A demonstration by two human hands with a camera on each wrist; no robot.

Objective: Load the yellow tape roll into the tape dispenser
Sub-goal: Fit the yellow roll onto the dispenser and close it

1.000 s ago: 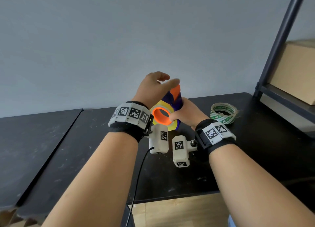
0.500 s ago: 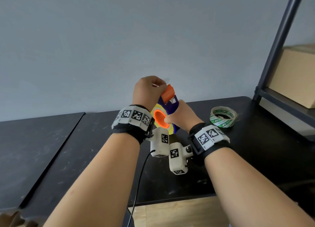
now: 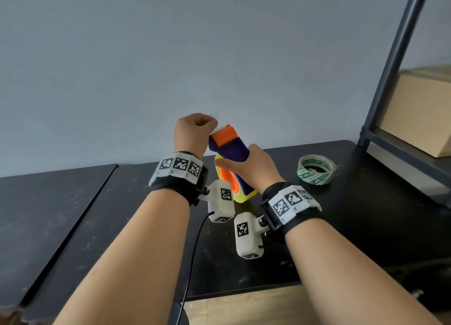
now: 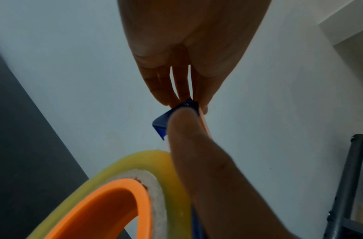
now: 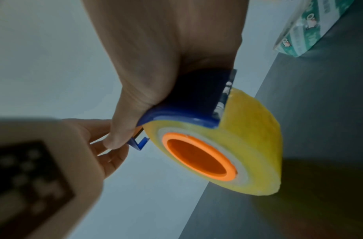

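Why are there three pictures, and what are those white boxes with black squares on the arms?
A person is working with bare hands and wears three cameras. The big picture comes from a camera on the head, looking down. The white boxes are little cameras strapped to each wrist; they took the two close-up pictures. The right hand grips a blue tape dispenser with the yellow tape roll sitting on its orange hub. The left hand pinches at the dispenser's top end, by the orange cutter. On the black table lies another tape roll, clear with green print.
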